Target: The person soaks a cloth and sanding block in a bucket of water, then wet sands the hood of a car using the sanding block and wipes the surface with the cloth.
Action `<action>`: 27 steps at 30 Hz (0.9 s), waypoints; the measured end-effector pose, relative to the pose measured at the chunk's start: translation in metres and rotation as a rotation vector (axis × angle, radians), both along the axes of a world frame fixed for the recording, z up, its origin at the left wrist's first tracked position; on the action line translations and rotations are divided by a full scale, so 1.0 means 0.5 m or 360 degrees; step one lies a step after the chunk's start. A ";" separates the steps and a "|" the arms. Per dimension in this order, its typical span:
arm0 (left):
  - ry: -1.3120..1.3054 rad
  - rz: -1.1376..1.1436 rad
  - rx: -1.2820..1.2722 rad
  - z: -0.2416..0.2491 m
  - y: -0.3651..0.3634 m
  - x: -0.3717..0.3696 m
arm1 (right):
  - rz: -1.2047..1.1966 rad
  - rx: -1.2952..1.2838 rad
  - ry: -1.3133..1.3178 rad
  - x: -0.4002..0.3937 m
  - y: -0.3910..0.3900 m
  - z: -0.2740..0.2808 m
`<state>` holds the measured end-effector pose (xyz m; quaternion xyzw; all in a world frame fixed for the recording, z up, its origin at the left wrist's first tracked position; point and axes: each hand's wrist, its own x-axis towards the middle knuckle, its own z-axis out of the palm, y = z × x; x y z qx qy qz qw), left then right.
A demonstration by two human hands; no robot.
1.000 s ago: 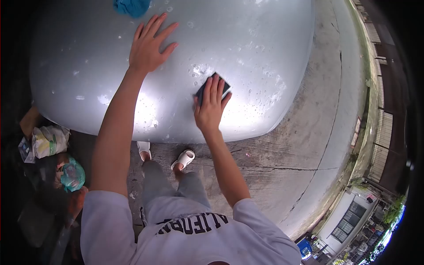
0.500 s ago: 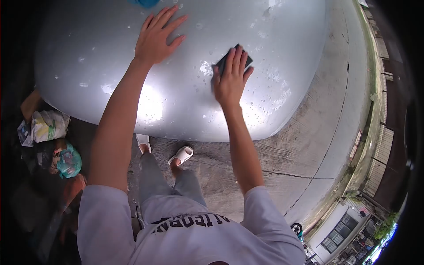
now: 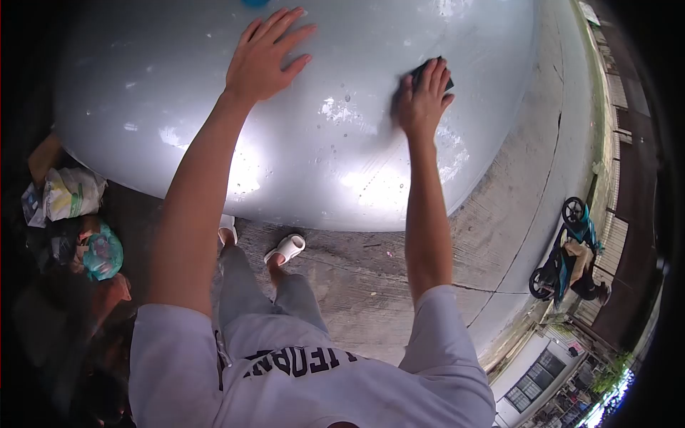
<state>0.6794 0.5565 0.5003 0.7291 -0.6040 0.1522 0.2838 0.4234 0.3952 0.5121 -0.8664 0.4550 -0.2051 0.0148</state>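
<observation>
Rubbing, apparently — right hand (image 3: 422, 107) gripped a dark pad (image 3: 419, 72), fingers close, nearer the silver panel (image 3: 285, 167)'s right edge; left hand (image 3: 260, 68) lay spread — next stroke likely needed even pressure.

Panel (image 3: 342, 153), twelve o'clock; on it, pad (image 3: 420, 73) beneath right hand (image 3: 422, 105), one o'clock; bags (image 3: 73, 194), nine; motorbike (image 3: 561, 271), three.

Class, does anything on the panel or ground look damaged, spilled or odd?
Yes: a crack splits the concrete pavement at right, and blotchy patches break up the smooth silvery panel; whether water or residue is unclear.
</observation>
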 end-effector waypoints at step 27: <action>0.0016 -0.0048 -0.0072 -0.009 -0.011 0.008 | 0.0039 0.0069 -0.0019 0.008 0.007 0.010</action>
